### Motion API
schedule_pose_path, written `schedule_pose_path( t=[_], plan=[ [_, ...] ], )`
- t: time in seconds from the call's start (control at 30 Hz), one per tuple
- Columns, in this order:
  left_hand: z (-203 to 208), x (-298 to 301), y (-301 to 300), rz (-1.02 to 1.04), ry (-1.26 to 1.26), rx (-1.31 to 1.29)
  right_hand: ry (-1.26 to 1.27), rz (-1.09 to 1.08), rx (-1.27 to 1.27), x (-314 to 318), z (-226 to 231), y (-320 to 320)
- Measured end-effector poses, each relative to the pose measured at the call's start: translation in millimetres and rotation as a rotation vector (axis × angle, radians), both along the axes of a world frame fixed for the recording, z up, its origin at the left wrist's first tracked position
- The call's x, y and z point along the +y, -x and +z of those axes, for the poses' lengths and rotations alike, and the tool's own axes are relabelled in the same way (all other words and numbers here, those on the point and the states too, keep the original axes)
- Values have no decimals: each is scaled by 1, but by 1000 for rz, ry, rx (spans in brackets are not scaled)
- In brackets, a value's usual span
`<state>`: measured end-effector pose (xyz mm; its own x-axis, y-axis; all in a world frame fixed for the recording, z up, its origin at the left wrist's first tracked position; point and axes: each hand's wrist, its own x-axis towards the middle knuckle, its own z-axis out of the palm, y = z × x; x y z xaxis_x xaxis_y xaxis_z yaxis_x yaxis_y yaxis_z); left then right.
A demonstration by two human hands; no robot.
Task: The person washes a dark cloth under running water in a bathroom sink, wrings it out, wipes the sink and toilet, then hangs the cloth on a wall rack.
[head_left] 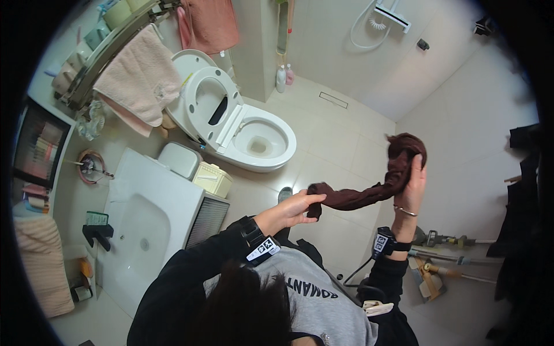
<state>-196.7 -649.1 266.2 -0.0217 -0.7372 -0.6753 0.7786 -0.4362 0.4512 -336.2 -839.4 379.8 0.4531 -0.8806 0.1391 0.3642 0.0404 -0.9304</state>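
A dark brown, twisted piece of cloth point(355, 198) stretches between my two hands, above the tiled floor. My left hand point(290, 209) pinches its left end between thumb and fingers, and a short tail hangs below the grip. On the right, my right hand point(411, 187) is raised and grips the other end, where the cloth bunches up and loops over the fingers. The middle sags slightly in a rope-like strip. What kind of cloth item it is cannot be made out. Both wrists carry strapped-on devices, and a bracelet point(405, 211) circles my right wrist.
A white toilet point(277, 124) with raised lid stands ahead. To my left are a washbasin point(164, 216), a cream bin point(212, 180) and a pink towel point(138, 75) on a rack. Mops and brushes point(453, 256) lean at the right wall, near dark hanging clothes point(519, 196).
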Motion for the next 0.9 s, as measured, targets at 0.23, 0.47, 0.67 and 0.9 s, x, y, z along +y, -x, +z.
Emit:
schedule_pose_path(
  t=[0.23, 0.47, 0.67, 0.9],
  plan=[
    [0, -113, -43, -157, 166, -1, -100, 53, 194, -97, -13, -42],
    [29, -243, -66, -273, 540, -251, -268, 195, 202, -157, -24, -98],
    [42, -319, -89, -195, 477, -334, -178, 314, 238, -233, -20, -130],
    [34, -394, -136, -46, 434, -346, -202, 538, 271, -336, -32, -178]
  ],
)
